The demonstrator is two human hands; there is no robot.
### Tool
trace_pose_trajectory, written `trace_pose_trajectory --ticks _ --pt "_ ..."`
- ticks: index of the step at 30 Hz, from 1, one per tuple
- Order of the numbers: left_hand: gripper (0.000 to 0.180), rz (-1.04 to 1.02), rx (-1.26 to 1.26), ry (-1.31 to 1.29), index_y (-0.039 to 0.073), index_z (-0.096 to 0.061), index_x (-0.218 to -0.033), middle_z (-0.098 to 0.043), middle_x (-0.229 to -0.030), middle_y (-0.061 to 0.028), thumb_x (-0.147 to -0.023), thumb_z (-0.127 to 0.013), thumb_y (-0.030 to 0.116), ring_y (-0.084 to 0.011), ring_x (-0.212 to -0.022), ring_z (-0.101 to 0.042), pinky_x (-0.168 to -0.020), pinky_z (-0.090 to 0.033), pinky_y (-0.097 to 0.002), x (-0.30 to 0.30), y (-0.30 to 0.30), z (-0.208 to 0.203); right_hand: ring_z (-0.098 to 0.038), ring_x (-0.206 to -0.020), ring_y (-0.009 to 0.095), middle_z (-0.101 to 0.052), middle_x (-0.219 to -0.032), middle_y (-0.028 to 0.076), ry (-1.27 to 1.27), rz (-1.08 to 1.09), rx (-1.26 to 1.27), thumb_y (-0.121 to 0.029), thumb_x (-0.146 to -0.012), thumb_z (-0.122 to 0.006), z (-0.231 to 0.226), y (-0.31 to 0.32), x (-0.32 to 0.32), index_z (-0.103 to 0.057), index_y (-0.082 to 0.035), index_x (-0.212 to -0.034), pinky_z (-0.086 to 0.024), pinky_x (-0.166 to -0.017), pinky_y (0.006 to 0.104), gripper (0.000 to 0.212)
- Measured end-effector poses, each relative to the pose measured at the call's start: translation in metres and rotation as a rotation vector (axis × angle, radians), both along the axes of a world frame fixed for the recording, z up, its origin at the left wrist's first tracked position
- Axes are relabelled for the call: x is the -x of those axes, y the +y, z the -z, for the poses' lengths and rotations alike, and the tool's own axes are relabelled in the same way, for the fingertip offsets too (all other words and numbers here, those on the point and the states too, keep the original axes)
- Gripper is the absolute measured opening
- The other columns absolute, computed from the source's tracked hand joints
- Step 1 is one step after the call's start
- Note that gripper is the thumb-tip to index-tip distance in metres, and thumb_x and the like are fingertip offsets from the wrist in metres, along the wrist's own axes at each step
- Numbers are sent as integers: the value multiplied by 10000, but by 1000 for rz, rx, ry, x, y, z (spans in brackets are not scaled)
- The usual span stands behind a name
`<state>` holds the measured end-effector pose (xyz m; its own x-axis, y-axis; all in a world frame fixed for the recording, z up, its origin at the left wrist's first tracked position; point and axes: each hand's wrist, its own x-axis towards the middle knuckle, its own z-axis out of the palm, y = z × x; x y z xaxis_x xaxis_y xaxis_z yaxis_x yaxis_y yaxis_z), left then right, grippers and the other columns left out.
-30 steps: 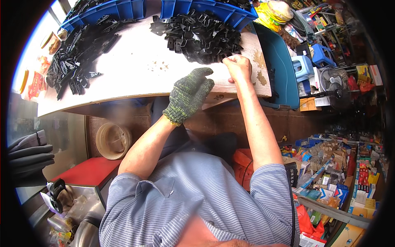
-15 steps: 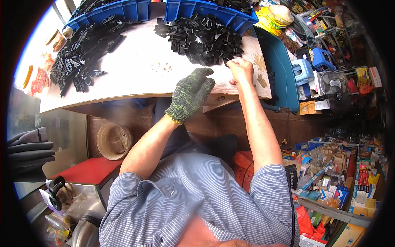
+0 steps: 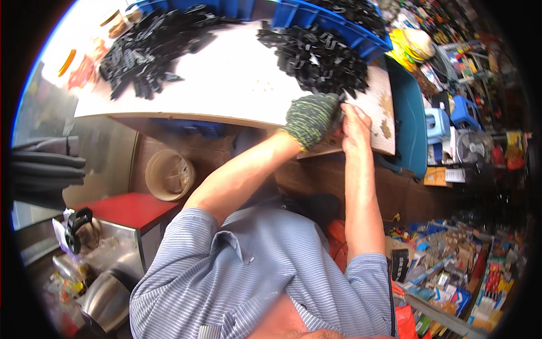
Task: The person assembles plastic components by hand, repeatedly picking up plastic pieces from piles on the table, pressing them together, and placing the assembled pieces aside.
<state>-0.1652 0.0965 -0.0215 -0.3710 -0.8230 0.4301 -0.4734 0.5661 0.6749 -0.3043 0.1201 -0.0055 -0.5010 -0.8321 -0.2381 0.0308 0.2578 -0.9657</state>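
My left hand (image 3: 313, 120), in a dark green knitted glove, is closed at the front of the table, its fingers curled toward my right hand. My bare right hand (image 3: 355, 125) is pinched right beside it. Between the two sits a small black plastic part (image 3: 341, 98), mostly covered by the fingers, so its shape does not show. Just beyond them lies a heap of black plastic parts (image 3: 319, 59). A second heap of longer black parts (image 3: 152, 48) spreads over the left side of the pale tabletop (image 3: 226, 79).
Two blue crates, one at back left (image 3: 234, 8) and one at back right (image 3: 361, 40), stand behind the heaps. A teal bin (image 3: 411, 121) adjoins the table's right end. A whitish bucket (image 3: 168, 175) stands below. Cluttered shelves (image 3: 451, 271) line the right.
The view has shifted, so the table sits differently in it. My gloved left hand, open and apart before, has come up to my right hand and closed at the black part.
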Motion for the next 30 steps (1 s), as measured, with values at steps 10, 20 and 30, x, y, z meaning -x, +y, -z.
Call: trace_pose_trajectory --ticks 10,20,30 --pt "209 29 -55 -80 81 -644 -964 -689 -816 -170 -865 -681 262 -387 -782 -679 -692 -524 -500 -25 6 -6 -369 -373 81 -422 -482 -38 -157 -277 109 -282 -980 -655 -4 12 -7 -627 -110 -862 -376 -368 255 210" --pt "607 -709 -129 -260 34 -571 -1278 -709 -1009 -263 -937 -576 536 -413 -952 -698 -851 -545 -517 -165 -94 -25 -414 -389 116 -351 -480 -27 -231 -226 210 -356 -1038 -540 6 14 -13 -468 -114 -779 -534 -399 390 362" --pt "376 -727 -20 -497 98 -672 -1132 -674 -1015 -233 -907 -644 398 -405 -1000 -664 -876 -528 -510 -175 -86 -23 -391 -386 122 -328 -479 -23 -233 -149 106 -380 -1002 -476 2 8 -14 -417 -125 -687 -517 -391 396 409"
